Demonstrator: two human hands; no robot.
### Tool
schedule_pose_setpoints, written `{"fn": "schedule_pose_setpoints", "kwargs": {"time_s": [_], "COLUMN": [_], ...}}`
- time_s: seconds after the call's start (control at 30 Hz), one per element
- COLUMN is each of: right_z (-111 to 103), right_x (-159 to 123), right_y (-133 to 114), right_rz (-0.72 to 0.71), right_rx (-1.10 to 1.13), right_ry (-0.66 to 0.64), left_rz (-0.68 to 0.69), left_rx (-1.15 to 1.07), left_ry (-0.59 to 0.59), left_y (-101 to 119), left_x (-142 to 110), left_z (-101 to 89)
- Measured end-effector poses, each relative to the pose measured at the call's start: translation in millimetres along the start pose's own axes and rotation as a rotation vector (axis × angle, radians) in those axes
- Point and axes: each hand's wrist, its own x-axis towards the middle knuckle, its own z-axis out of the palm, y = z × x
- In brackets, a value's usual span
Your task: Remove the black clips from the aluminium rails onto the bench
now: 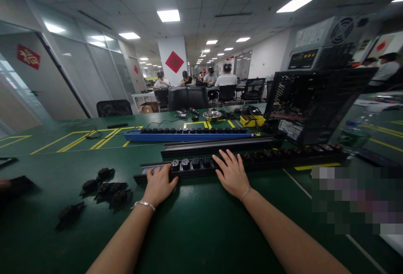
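Note:
A long black power strip rail (pixel 195 165) with several socket modules set in it lies across the green table (pixel 195 223) in front of me. My left hand (pixel 159 183) rests on the rail's near left part, fingers curled over its edge. My right hand (pixel 231 173) lies flat on the rail to the right of the fitted sockets, fingers spread. Loose black socket modules (pixel 107 188) lie scattered on the table to my left.
Behind the rail lie a second black rail (pixel 220 146) and a blue strip (pixel 189 135) full of sockets. An open computer case (pixel 317 101) stands at the right. A metal bowl (pixel 212 115), a yellow tray (pixel 252 120) and black chairs stand farther back, where people sit at tables.

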Motion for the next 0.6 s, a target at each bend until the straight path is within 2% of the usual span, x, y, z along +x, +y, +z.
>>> {"fn": "schedule_pose_setpoints", "kwargs": {"time_s": [0.17,0.27,0.6], "right_z": [0,1,2], "right_x": [-2,-1,0], "right_y": [1,2,3], "right_rz": [-0.077,-0.074,-0.074], "right_rx": [-0.007,-0.009,-0.012], "right_ry": [-0.064,-0.068,-0.064], "left_rz": [0.049,0.123,0.078], "left_rx": [-0.004,0.015,0.193], "left_ry": [0.154,0.139,0.123], "left_y": [14,23,29], "left_x": [-4,-7,-13], "left_z": [9.0,10.8,19.1]}}
